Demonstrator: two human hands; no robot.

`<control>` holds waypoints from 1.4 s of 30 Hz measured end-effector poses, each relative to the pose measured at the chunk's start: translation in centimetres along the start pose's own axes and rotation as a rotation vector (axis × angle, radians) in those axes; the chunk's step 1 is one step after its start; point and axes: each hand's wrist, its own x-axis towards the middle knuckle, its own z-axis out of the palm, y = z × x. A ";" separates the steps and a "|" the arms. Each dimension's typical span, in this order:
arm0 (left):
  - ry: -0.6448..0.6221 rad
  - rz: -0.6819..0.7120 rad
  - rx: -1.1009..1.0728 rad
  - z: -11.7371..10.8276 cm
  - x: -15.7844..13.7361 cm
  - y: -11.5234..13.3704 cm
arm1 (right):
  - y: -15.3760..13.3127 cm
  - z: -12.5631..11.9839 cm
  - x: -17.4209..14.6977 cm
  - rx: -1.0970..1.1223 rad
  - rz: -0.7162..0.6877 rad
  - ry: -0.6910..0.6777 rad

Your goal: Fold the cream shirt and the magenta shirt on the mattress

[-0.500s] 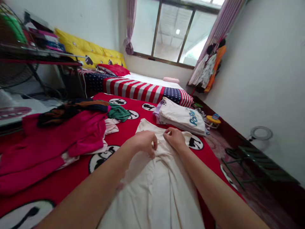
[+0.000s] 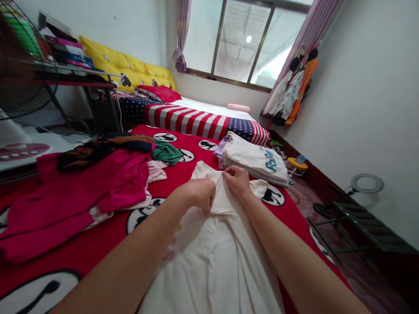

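Note:
A white T-shirt (image 2: 209, 261) lies lengthwise in front of me on a red blanket (image 2: 108, 257) with black-and-white round patterns. Its neck and sleeve end points away from me, and loose creases run down its length. My left hand (image 2: 201, 194) is closed on the fabric near the middle of the upper part, fingertips pointing down. My right hand (image 2: 238, 181) pinches the cloth close to the collar, a little farther away. One short sleeve (image 2: 260, 187) sticks out beyond my right wrist. Both forearms hide part of the shirt's sides.
Folded shirts (image 2: 252, 159) are stacked beyond my right hand. Loose clothes, including a bright pink garment (image 2: 81, 192) and a green one (image 2: 165, 151), lie to the left. A fan (image 2: 22, 100) stands far left, a dark green folding chair (image 2: 366, 222) right. Another bed (image 2: 196, 117) is behind.
My left hand has closed its fingers on the shirt, where they were looser before. The upper fabric between my hands looks flatter and tauter. The camera view has shifted slightly.

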 end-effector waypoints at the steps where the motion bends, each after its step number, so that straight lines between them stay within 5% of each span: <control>1: -0.015 -0.015 0.014 0.0 -0.1 0.1 | 0.1 0.2 -0.2 -0.006 0.009 0.011; 6: -0.004 -0.078 0.035 -0.1 -0.2 0.5 | 0.3 1.6 -0.8 -0.061 0.053 0.030; 11: 0.534 -0.085 -0.078 0.8 1.3 1.3 | -0.3 0.3 -0.7 -0.034 -0.007 -0.045; 13: 0.620 0.023 -0.109 1.9 2.2 1.4 | 0.0 -1.3 -1.4 -0.012 -0.051 -0.053; 17: 0.477 0.056 -0.049 4.4 3.5 0.4 | 3.5 -4.4 -4.3 -0.231 -0.143 -0.131; 23: 0.360 -0.075 0.045 6.1 3.9 -1.7 | 8.1 -5.3 -6.6 -0.568 0.030 -0.330; 31: 0.333 0.016 0.062 5.9 3.5 -2.2 | 5.5 -7.1 -8.2 -0.540 -0.010 -0.347; 37: 0.277 0.123 0.051 6.1 -0.2 -3.0 | 4.2 -12.2 -16.3 -0.205 -0.301 -0.194; 42: 0.314 0.304 0.002 7.4 -6.5 -4.1 | 3.3 -16.1 -24.7 -0.117 -0.448 -0.292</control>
